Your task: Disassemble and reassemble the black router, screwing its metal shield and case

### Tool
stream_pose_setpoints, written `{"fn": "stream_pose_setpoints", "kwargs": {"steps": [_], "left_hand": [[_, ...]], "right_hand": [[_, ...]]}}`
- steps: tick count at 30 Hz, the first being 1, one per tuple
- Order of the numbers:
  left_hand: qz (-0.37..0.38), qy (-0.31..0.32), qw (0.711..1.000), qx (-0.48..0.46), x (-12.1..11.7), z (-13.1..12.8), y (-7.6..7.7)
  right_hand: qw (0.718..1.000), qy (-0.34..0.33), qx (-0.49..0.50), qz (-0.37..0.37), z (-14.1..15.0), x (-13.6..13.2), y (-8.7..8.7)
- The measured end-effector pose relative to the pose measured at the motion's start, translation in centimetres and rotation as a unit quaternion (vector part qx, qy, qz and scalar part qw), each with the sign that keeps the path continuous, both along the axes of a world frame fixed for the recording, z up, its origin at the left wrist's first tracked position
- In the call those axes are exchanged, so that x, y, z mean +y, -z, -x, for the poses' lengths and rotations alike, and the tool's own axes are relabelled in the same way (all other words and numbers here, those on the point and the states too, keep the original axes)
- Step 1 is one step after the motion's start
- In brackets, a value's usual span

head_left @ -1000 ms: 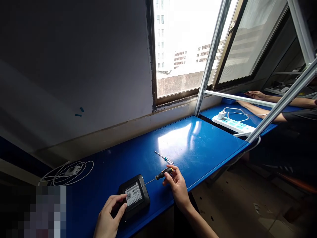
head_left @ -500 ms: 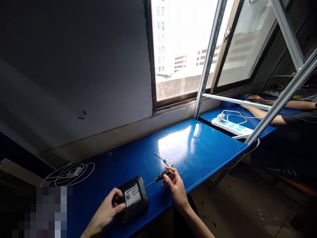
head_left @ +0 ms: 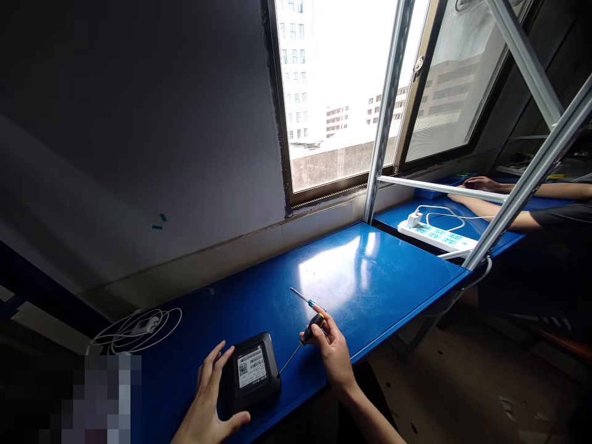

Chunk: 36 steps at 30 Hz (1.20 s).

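Note:
A flat black box-shaped device (head_left: 254,369) lies on the blue table (head_left: 393,277), its white label with barcodes and a QR code facing up. My left hand (head_left: 210,394) is open at its left side, fingers and thumb spread around the near left corner; whether they touch it I cannot tell. My right hand (head_left: 337,354) is closed around the black and yellow handle of a screwdriver (head_left: 311,330). The slanting shaft reaches down to the device's right edge, near a corner. Just beyond my right hand lies a second screwdriver (head_left: 301,296) with a blue handle, partly hidden by my fingers.
A coiled white cable with an adapter (head_left: 147,325) sits at the table's left. Metal frame posts (head_left: 383,117) rise at the right, near a white power strip (head_left: 437,236) with a plug in it. Another person's arms (head_left: 494,206) rest on the farther table. A window is behind.
The screwdriver tip has moved from the label's right side to the device's right edge, and its shaft is steeper. My left hand has loosened from the device and spread its fingers.

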<state>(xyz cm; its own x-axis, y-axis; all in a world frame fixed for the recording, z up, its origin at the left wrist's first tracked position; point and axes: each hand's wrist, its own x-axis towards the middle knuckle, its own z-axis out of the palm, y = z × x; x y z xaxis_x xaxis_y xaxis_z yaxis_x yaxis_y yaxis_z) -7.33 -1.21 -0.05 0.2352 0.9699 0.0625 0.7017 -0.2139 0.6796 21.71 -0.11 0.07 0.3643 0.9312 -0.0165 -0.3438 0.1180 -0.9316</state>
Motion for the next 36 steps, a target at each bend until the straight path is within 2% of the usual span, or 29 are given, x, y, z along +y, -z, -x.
{"fn": "stream_pose_setpoints", "kwargs": {"steps": [3,6,9,12,15,17,22,27,32,36], "left_hand": [[0.002,0.046,0.998,0.048,1.0,-0.5,0.0],[0.02,0.091,0.994,0.057,2.8,-1.4,-0.5],[0.007,0.127,0.99,0.067,5.8,-2.5,-1.4],[-0.024,0.138,0.988,0.064,9.4,-3.5,-2.1],[-0.04,0.149,0.986,0.066,11.8,-4.2,-2.2],[-0.041,0.148,0.986,0.068,12.5,-4.4,-1.9],[-0.036,0.145,0.987,0.061,12.1,-4.4,-1.3],[-0.043,0.156,0.984,0.079,11.7,-4.5,-1.6],[-0.056,0.161,0.982,0.079,11.1,-4.7,-1.7],[-0.069,0.158,0.983,0.064,10.8,-4.7,-1.5]], "right_hand": [[1.0,-0.002,0.018,0.018,-0.3,0.2,0.0],[1.0,-0.01,0.002,0.014,0.1,2.3,-0.7],[0.996,-0.009,-0.048,-0.076,1.7,6.9,-2.4],[0.989,-0.005,-0.07,-0.129,3.9,12.4,-3.7],[0.985,0.041,-0.091,-0.142,4.6,16.5,-3.3],[0.983,0.08,-0.1,-0.134,4.1,17.9,-2.4],[0.971,0.146,-0.145,-0.125,2.9,18.7,-1.3],[0.959,0.115,-0.213,-0.147,4.0,17.9,-1.5],[0.928,0.109,-0.293,-0.201,4.2,17.2,-1.3],[0.91,0.107,-0.321,-0.241,4.2,17.0,-1.0]]}}
